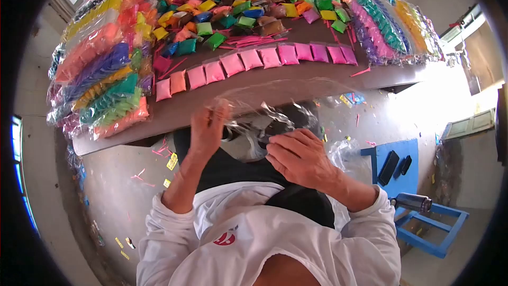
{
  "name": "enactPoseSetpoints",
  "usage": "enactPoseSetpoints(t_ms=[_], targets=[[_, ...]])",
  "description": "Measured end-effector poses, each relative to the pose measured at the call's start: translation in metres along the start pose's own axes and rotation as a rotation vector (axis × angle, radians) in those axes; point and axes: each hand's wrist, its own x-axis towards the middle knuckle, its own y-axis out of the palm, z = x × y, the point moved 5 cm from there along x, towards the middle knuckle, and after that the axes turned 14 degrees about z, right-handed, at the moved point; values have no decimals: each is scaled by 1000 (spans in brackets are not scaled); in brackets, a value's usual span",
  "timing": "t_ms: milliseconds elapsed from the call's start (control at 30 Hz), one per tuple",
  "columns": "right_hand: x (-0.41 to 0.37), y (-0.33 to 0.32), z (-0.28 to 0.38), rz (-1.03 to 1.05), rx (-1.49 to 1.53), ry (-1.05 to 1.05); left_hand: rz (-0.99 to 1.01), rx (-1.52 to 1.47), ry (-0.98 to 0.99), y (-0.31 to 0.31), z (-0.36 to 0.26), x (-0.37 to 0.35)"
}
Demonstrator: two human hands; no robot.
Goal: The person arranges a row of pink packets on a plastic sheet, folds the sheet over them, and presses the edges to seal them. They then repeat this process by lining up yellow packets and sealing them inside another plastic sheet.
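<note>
My left hand [210, 126] is closed on the left end of a clear plastic wrapper [264, 112], in front of the table's near edge. The wrapper's lower right part is pinched in my right hand [300, 158], its fingers bent together. Loose film stretches up from both hands over the brown table [211, 105]. Just beyond it lies a curved row of small packets, from pink and orange ones at the left to a pink packet [232, 64] and a magenta packet [319, 52] farther right.
A heap of many-coloured packets [241, 8] covers the table's back. Bagged strips of packets [100, 74] stack at the left, more bagged strips [386, 26] at the right. A blue stool [410, 153] bears dark objects. Pink strips and scraps litter the floor.
</note>
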Motion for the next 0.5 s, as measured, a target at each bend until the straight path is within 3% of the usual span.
enactPoseSetpoints(t_ms=[67, 167, 267, 367, 500], targets=[[0, -28, -3, -114, 33, -92, -61, 94, -24, -21, 1, 7], [-11, -77, -30, -382, -203, 91, -82, 96, 17, -42, 15, 18], [-24, -110, -101, -618, -197, 412, -36, -52, -10, -37, 27, 24], [-35, -119, -188, -475, -141, 736, -2, -80, -54, -27, 44, 26], [-49, -105, -279, -199, -183, 1007, 29, -139, -89, -17, 58, 37]])
